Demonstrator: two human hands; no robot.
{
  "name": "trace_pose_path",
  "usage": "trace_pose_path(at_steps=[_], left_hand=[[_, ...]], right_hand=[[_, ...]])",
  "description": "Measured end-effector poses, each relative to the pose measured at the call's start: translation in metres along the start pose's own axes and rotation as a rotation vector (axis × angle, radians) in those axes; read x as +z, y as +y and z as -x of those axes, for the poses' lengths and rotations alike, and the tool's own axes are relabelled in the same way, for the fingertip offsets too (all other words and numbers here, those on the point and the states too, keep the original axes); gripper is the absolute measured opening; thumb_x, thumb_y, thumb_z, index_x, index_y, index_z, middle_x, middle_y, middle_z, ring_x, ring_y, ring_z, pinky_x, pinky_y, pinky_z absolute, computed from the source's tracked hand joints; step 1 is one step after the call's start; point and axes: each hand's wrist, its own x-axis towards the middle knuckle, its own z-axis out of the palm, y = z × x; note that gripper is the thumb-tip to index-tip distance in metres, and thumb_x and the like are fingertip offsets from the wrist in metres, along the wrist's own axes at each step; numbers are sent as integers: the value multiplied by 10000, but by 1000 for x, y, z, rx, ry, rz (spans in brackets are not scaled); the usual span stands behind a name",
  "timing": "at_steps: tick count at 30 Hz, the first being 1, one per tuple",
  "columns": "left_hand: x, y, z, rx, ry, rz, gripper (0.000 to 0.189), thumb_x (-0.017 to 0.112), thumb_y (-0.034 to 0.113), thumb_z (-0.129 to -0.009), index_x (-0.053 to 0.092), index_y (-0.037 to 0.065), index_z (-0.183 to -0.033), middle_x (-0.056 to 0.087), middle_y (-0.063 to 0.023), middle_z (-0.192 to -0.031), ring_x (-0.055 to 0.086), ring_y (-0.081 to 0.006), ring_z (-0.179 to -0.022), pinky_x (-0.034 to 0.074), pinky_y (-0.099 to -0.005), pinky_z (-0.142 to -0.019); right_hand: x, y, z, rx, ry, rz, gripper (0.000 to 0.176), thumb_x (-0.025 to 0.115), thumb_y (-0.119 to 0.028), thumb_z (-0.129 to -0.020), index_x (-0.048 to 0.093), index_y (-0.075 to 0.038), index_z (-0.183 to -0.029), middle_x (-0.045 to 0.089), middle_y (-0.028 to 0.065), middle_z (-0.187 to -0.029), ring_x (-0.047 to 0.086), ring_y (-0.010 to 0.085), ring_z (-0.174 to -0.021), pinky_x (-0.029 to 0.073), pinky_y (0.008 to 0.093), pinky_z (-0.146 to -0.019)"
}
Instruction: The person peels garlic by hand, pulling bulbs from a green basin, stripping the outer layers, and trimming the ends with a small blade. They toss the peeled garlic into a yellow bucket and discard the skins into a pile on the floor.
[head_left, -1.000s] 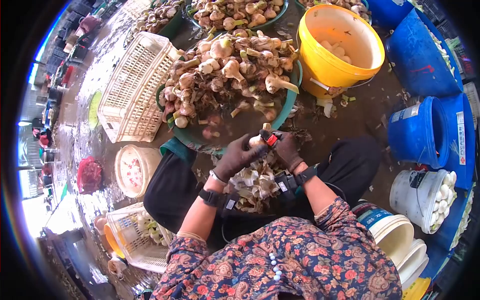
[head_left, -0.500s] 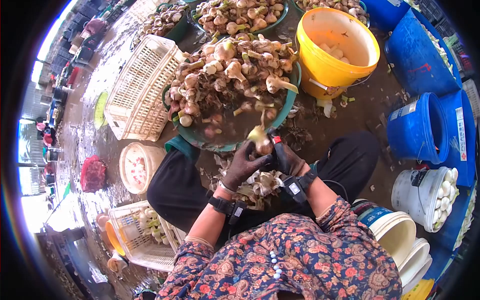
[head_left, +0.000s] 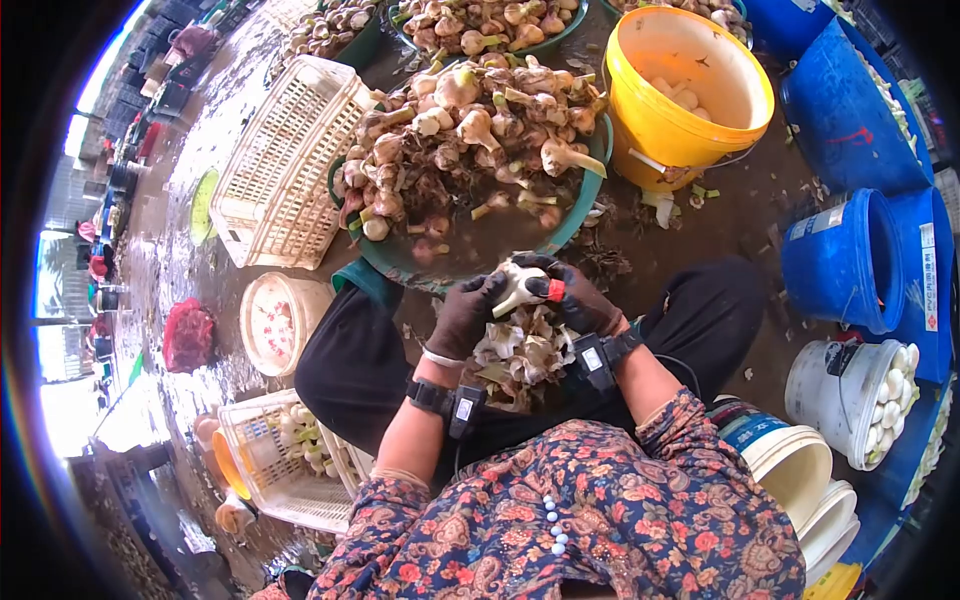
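Note:
Between both gloved hands, just in front of the green basin (head_left: 590,205), is a garlic bulb (head_left: 518,288) with a pale stem pointing down and left. My left hand (head_left: 462,318) is closed, its fingertips pinching the bulb from the left. My right hand (head_left: 585,300) grips it from the right, with a red band (head_left: 555,290) around one digit. Whether a small blade sits there, I cannot make out. Below the hands, a pile of dry garlic skins (head_left: 515,355) lies between my legs. Unpeeled garlic (head_left: 470,120) with roots and stems heaps up in the basin, over murky water.
A yellow bucket (head_left: 640,110) holding some peeled bulbs stands beyond the basin at right. White crates (head_left: 285,160) and a white bucket (head_left: 300,310) stand left. Blue bucket (head_left: 825,255), a white bucket of garlic (head_left: 825,390) and stacked pails (head_left: 790,460) line my right side.
The bulb has turned in my hands: its stem pointed away toward the basin and now points down-left. It looks whiter. My right fingers have come over its far side.

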Motion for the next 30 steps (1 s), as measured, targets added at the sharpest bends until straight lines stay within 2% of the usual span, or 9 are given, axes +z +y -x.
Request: trace_pose_path(at_steps=[2, 6, 8, 9, 14, 16, 21, 26, 30], left_hand=[[3, -8, 5, 52, 8, 121, 317, 501, 283, -938, 609, 15, -1071, 634, -33, -957, 592, -92, -838, 475, -236, -728], [-7, -28, -1, 191, 64, 224, 344, 487, 288, -945, 582, 26, -1146, 601, -29, -1049, 567, -84, -853, 456, -222, -715], [-11, -8, 6, 20, 87, 30, 334, 480, 275, -948, 581, 30, -1151, 599, -26, -1039, 572, -87, -849, 466, -225, -682], [-7, 1, 13, 13, 92, -79, 304, 507, 266, -934, 604, 35, -1108, 612, -15, -979, 573, -90, -829, 463, -221, -632], [-2, 3, 15, 66, 172, -64, 288, 583, 271, -887, 633, 22, -1022, 627, 0, -886, 557, -80, -789, 451, -219, -627], [0, -2, 23, 262, 187, -119, 296, 636, 255, -849, 640, -4, -992, 634, -9, -866, 551, -79, -767, 446, -233, -690], [-8, 10, 46, 190, -70, -115, 321, 697, 239, -775, 636, -16, -960, 606, 21, -834, 514, -62, -795, 432, -234, -722], [-16, 52, 62, -59, -239, -567, 390, 699, 230, -797, 603, -15, -1085, 643, -37, -945, 567, -90, -821, 462, -230, -735], [-18, 14, 17, 307, -62, -581, 392, 687, 209, -813, 585, -13, -1119, 633, -50, -981, 566, -90, -812, 480, -243, -712]], right_hand=[[1, -5, 1, 46, -24, -132, 448, 607, -147, -853, 485, -24, -1266, 516, 60, -1241, 489, 141, -1111, 397, 276, -952], [3, 0, 1, 14, 50, 154, 397, 618, -121, -801, 563, -62, -1190, 542, 94, -1208, 515, 202, -1089, 410, 321, -923], [13, 1, 6, -562, 173, 1202, 383, 641, -97, -701, 618, -94, -1083, 570, 129, -1076, 525, 291, -1020, 412, 366, -892], [20, 0, 6, -634, 137, 1272, 367, 634, -75, -631, 631, -95, -998, 550, 157, -985, 502, 345, -980, 409, 403, -870], [8, 33, -8, -457, 225, 1057, 196, 634, -102, -727, 637, -79, -921, 594, 97, -865, 577, 266, -777, 468, 365, -691], [-1, 38, -10, -15, 448, -69, 127, 610, -153, -836, 633, -56, -913, 605, 38, -798, 581, 185, -685, 477, 326, -618], [-42, 53, -17, 21, 412, -358, 347, 459, -335, -948, 634, -37, -988, 635, 14, -853, 587, 93, -727, 475, 247, -622], [-28, 13, -4, 51, 434, -144, 294, 553, -326, -904, 636, -60, -997, 627, -10, -839, 565, 74, -732, 457, 227, -631], [-4, 1, -4, -10, 306, 70, 228, 648, -232, -852, 638, -46, -983, 621, -19, -832, 546, 62, -715, 451, 214, -632]])
